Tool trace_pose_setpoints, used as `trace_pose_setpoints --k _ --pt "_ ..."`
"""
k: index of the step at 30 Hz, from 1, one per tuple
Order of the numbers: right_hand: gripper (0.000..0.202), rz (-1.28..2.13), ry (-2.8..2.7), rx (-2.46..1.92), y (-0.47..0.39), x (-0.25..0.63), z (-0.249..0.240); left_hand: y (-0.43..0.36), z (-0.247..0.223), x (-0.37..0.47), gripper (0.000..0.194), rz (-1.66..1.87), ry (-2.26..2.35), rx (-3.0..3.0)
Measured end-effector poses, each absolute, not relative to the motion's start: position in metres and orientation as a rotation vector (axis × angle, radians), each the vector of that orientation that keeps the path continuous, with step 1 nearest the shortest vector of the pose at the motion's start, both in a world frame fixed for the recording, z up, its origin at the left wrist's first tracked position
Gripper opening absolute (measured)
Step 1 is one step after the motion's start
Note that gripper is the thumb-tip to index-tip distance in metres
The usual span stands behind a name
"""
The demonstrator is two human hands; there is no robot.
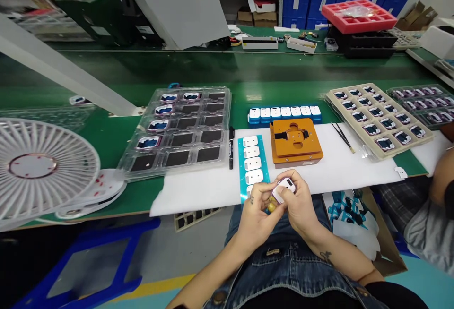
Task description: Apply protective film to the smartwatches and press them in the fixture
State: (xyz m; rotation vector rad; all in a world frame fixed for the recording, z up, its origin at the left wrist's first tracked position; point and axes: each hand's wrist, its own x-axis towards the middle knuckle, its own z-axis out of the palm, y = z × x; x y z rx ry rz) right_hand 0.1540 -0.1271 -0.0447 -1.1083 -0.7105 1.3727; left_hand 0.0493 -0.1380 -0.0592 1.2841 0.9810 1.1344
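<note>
A small white rounded plate-like part (pixel 283 190) with a dark slot is pinched between my two hands, just above the bench's front edge. My right hand (pixel 300 205) grips it, thumb flat on its white face. My left hand (pixel 257 210) closes on its near left side, with something yellowish at the fingertips. Directly behind lies a blue sheet (pixel 263 155) bearing a column of white stickers (pixel 252 163). An orange fixture block (pixel 296 141) stands beyond my right hand. Farther back, a blue holder (pixel 285 119) carries a row of white parts.
A clear tray (pixel 179 129), partly filled, lies left; a black marker (pixel 231 148) is beside it. Tweezers (pixel 342 137) and a beige tray (pixel 378 117) of parts lie right. A white fan (pixel 46 167) stands far left. A person's arm (pixel 445 176) shows at right.
</note>
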Motion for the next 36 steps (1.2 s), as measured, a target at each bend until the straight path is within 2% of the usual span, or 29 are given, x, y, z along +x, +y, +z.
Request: trace_pose_setpoints --k 8,15,20,22,24,27,29,32,36 --pt "0.011 1.359 -0.793 -1.122 -0.128 0.158 -0.049 -0.138 -0.065 0.047 0.028 1.18 0.969 1.458" --pt "0.016 1.237 -0.919 -1.101 -0.126 0.169 -0.053 -0.137 -0.064 0.037 0.033 1.212 1.013 1.75" --pt "0.007 1.504 -0.905 -1.056 -0.123 0.176 -0.052 -0.132 -0.052 0.03 0.032 1.239 1.115 1.543" --pt "0.015 1.601 -0.886 -1.011 -0.123 0.175 -0.05 -0.129 -0.049 0.03 0.029 1.263 1.134 1.498" --pt "0.022 1.611 -0.876 -0.996 -0.125 0.173 -0.049 -0.127 -0.046 0.029 0.035 1.183 1.122 1.541" --pt "0.025 1.584 -0.923 -1.049 -0.127 0.174 -0.047 -0.125 -0.044 0.028 0.055 0.995 1.084 1.556" --pt "0.024 1.561 -1.046 -1.119 -0.127 0.178 -0.044 -0.124 -0.043 0.027 0.052 0.93 1.063 1.507" --pt "0.019 1.286 -1.455 -1.276 -0.123 0.188 -0.035 -0.123 -0.043 0.026 0.044 0.909 1.06 1.446" --pt "0.009 0.321 -2.179 -1.264 -0.119 0.2 -0.018 -0.122 -0.044 0.025 0.045 0.843 1.099 1.434"
